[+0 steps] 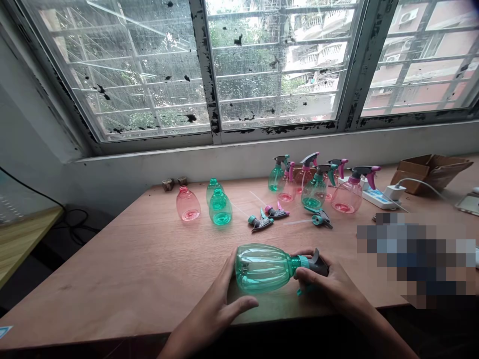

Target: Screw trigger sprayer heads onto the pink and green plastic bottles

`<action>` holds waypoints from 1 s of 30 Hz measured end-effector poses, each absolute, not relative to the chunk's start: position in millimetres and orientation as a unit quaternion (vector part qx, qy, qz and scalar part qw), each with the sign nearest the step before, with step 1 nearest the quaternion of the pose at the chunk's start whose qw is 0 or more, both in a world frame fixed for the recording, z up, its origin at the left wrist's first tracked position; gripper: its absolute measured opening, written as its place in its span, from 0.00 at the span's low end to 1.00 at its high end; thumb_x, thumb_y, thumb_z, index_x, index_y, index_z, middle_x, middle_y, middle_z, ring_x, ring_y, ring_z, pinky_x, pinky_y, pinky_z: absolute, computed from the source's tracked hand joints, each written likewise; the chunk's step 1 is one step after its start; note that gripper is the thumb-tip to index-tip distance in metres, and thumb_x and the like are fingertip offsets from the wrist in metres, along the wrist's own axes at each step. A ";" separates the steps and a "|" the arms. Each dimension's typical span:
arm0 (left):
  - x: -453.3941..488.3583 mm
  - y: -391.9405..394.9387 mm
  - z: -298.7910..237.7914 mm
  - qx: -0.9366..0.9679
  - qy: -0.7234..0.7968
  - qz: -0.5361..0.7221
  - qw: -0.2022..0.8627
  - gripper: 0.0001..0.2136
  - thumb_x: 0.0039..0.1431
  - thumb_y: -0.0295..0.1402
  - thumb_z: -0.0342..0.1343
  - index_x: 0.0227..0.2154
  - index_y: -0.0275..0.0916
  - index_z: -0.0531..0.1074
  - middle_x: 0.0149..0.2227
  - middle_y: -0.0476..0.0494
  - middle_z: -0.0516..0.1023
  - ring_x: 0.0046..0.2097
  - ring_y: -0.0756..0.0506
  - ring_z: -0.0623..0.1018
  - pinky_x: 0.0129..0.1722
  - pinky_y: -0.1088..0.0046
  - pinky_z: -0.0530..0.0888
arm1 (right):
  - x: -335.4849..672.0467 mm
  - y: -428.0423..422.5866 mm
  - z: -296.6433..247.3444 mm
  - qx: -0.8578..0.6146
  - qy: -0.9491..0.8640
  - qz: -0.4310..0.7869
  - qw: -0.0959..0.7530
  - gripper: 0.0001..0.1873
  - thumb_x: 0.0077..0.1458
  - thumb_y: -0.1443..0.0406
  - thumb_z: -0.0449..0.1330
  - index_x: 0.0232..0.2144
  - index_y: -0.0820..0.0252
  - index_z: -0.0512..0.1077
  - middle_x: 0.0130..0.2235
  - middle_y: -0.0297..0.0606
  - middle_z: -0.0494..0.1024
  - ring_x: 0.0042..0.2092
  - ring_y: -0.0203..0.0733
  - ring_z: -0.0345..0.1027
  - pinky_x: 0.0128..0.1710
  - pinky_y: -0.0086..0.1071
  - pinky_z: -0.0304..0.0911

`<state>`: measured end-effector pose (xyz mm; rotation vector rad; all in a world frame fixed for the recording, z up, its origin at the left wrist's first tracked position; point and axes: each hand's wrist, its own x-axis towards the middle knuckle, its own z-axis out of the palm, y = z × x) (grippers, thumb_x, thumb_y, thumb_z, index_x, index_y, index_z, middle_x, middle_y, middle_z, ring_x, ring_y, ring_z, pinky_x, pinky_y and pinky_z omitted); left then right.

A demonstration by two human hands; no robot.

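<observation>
A green see-through spray bottle [262, 269] lies on its side in the air above the table's front edge, its base to the left. My left hand [226, 299] cups the base, fingers behind it and thumb held away. At the neck, my right hand [331, 281] grips the grey and teal spray head [317, 264], which sits on the bottle. Beyond my hands lie loose spray heads: a teal one [261, 222], a pink one [277, 212] and another teal one [321, 218]. Headless bottles stand farther left: a pink bottle [188, 204], a green bottle [220, 208] and another green bottle [213, 187] behind.
Several bottles with heads stand at the back right, among them a pink spray bottle [348, 194] and a green spray bottle [314, 192]. Right of them are a power strip [379, 198] and an open cardboard box [415, 174]. A pixelated patch covers the table's right side.
</observation>
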<state>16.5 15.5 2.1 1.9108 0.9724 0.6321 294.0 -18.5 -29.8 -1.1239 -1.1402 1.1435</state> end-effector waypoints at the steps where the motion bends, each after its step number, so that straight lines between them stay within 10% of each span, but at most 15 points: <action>1: 16.7 16.0 3.0 0.773 0.387 0.251 0.435 0.40 0.63 0.41 0.61 0.72 0.44 0.45 0.74 0.42 0.48 0.74 0.35 0.48 0.73 0.54 0.46 | 293.9 -18.5 -29.6 -0.476 -0.483 0.483 0.555 0.22 0.49 0.54 0.73 0.41 0.62 0.76 0.24 0.34 0.80 0.26 0.44 0.75 0.30 0.34 0.70; 23: 17.0 14.0 0.3 0.760 0.407 0.256 0.437 0.48 0.61 0.38 0.64 0.73 0.46 0.36 0.75 0.44 0.43 0.74 0.37 0.45 0.72 0.54 0.44 | 293.5 -18.8 -29.6 -0.482 -0.469 0.487 0.557 0.25 0.47 0.52 0.73 0.41 0.62 0.76 0.24 0.34 0.80 0.26 0.45 0.75 0.30 0.36 0.69; 30: 17.4 16.8 4.1 0.765 0.388 0.259 0.444 0.38 0.63 0.42 0.61 0.71 0.48 0.50 0.73 0.45 0.54 0.73 0.34 0.52 0.72 0.53 0.49 | 294.9 -17.7 -32.1 -0.478 -0.479 0.480 0.558 0.24 0.48 0.52 0.73 0.41 0.62 0.76 0.24 0.34 0.80 0.26 0.45 0.75 0.30 0.35 0.70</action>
